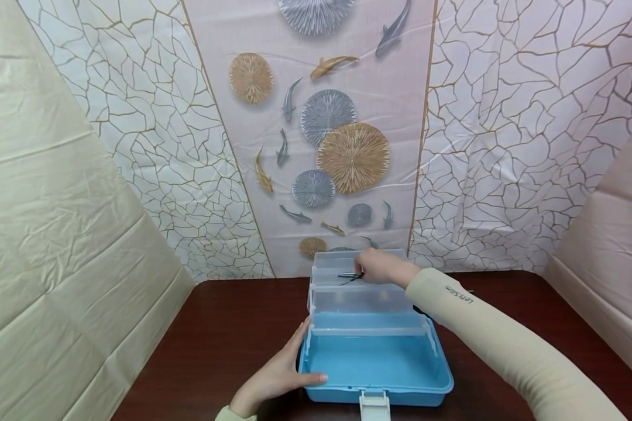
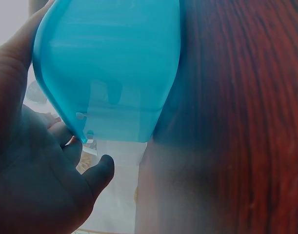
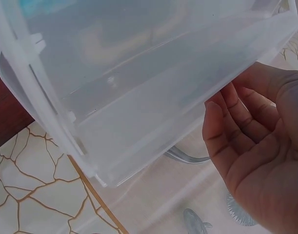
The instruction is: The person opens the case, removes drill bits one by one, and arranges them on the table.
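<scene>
A blue storage box (image 1: 376, 396) stands with its translucent tiered trays (image 1: 363, 301) raised at the back. My left hand (image 1: 280, 369) grips its left side, thumb over the rim and fingers along the outer wall. In the left wrist view, that hand (image 2: 41, 175) lies beside the blue wall. At the top tray, my right hand (image 1: 383, 267) holds a small dark tool (image 1: 351, 277) with two thin prongs; its exact kind is unclear. From the right wrist, the hand (image 3: 266, 141) shows at the tray's edge (image 3: 188, 105), fingers bent, and the tool is hidden.
A white latch (image 1: 374, 405) hangs at the box's front. Under the box is a dark red wooden table (image 1: 232, 327). Patterned cloth (image 1: 484, 146) rises behind it, and plain beige cloth (image 1: 74, 234) stands at the left.
</scene>
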Available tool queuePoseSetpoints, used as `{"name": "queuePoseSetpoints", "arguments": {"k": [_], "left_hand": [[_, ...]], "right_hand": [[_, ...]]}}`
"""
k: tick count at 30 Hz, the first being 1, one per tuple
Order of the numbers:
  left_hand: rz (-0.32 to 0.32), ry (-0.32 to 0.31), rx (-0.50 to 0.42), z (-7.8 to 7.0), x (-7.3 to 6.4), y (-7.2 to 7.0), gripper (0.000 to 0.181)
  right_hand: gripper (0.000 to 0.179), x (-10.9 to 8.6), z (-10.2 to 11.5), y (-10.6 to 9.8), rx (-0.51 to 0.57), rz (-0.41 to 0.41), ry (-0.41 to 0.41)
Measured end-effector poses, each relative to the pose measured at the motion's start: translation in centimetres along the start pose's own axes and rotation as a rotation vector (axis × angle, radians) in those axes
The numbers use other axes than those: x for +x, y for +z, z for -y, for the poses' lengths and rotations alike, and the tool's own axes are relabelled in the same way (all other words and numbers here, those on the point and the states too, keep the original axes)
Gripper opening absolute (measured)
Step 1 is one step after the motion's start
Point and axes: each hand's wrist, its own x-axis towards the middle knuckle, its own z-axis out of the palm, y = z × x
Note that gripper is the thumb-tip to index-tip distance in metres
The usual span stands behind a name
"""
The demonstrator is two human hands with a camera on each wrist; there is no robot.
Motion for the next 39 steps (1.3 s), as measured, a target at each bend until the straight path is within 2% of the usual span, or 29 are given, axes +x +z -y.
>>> {"name": "queuePoseSetpoints", "arguments": {"k": [6,18,24,31,39], "left_hand": [[0.001,0.002,0.000,-0.1,0.0,0.0,0.111],[0.007,0.007,0.005,-0.1,-0.1,0.0,0.111],[0.007,0.007,-0.002,0.0,0.0,-0.1,0.111],[0.017,-0.002,-0.010,0.1,0.1,-0.1,0.110],[0.020,-0.009,-0.019,0.2,0.1,0.0,0.109]], "right_hand": [[0.025,-0.2,0.3,-0.2,-0.005,0.014,0.003],[0.022,-0.7,-0.1,-1.0,-0.010,0.008,-0.061],[0.018,-1.1,-1.4,-1.6,-0.038,-0.065,-0.080],[0.013,-3.2,-3.2,-2.7,-0.045,-0.144,-0.102],[0.013,-5.3,-5.9,-2.9,-0.068,-0.149,0.014]]}}
